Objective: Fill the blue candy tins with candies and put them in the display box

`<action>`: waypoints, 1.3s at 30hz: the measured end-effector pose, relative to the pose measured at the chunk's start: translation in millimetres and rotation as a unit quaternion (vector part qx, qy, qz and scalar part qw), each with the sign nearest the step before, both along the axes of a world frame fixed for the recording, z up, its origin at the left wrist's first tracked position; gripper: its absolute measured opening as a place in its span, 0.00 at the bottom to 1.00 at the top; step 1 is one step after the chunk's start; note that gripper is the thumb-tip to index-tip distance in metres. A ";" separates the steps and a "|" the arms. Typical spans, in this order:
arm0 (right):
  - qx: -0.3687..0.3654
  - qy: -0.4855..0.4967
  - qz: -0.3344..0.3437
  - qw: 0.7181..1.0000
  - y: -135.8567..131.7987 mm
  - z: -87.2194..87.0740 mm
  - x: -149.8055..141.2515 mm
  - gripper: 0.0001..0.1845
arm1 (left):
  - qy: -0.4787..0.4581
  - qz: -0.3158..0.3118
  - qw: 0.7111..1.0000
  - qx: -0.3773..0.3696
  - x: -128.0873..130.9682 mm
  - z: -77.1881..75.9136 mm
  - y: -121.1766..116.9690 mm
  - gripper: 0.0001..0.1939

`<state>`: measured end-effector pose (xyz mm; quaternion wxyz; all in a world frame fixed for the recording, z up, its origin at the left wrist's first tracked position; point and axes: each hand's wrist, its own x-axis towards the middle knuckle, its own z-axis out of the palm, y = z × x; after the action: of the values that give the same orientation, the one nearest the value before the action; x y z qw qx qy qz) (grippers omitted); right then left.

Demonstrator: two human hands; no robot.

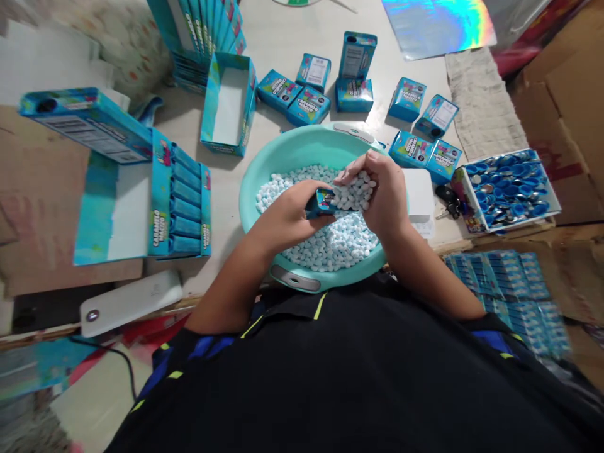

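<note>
My left hand (pixel 291 211) is wrapped round a small blue candy box (pixel 324 200), held above the turquoise basin (pixel 252 167). Cupped beside it, my right hand (pixel 385 195) holds a handful of white candies (pixel 353 194) against the box's end. The box's opening is mostly covered by the candies and fingers, so how full it is cannot be made out. Beneath both hands, loose white candies (pixel 333 242) cover the bottom of the basin.
Several small blue boxes (pixel 309 106) stand behind the basin. An open display tray (pixel 229 107) and a filled display box (pixel 182 195) are to the left, near a white phone (pixel 132 303). On the right are keys (pixel 447 200) and a box of blue caps (pixel 509 189).
</note>
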<state>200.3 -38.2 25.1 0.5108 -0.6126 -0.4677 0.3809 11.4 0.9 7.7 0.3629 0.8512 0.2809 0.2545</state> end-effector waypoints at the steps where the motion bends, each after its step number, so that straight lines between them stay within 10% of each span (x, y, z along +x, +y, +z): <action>1: -0.002 -0.003 -0.001 1.000 -0.4 -0.4 0.2 0.25 | 0.000 0.004 1.000 -0.002 0.4 0.6 -0.1 0.21; 28: 0.115 0.054 -0.031 0.991 -10.9 -6.4 -5.0 0.33 | -0.012 0.028 0.992 0.119 5.9 -1.0 -8.3 0.21; 39: 0.170 -0.125 0.145 0.967 -7.6 -15.9 21.4 0.16 | 0.002 0.077 0.981 0.180 1.3 -6.6 1.9 0.23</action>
<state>221.7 -45.8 9.2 0.4845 -0.4853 -0.6694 0.2858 12.8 2.8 1.1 0.1828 0.8789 0.2959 0.3264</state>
